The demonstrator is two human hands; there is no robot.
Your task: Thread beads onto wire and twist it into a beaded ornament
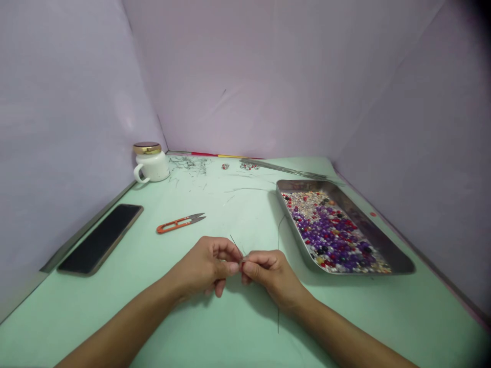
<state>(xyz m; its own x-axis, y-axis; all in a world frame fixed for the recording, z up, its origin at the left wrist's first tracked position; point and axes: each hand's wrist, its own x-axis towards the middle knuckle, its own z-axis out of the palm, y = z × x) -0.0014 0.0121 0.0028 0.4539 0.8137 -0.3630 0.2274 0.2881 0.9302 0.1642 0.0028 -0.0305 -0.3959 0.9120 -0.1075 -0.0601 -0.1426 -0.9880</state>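
My left hand (213, 266) and my right hand (267, 269) meet above the middle of the table, fingertips touching. Both are closed in a pinch on a thin dark wire (236, 245), whose end sticks up between them. A speck of red shows at the fingertips, too small and covered to name. Another thin wire (278, 319) lies on the table by my right wrist. Beyond my left hand are orange-handled thread snips (178, 223), their blades pointing right. To the right of my right hand stands a metal tray (387, 245) of purple, red, white, black and gold beads.
A black phone (102, 239) lies at the left edge. Behind it stands a white mug (152, 167) with a gold-and-brown lid. Along the back are wire scraps (190, 164), small beaded pieces (249, 165) and a bundle of long wires (287, 169). Walls enclose three sides.
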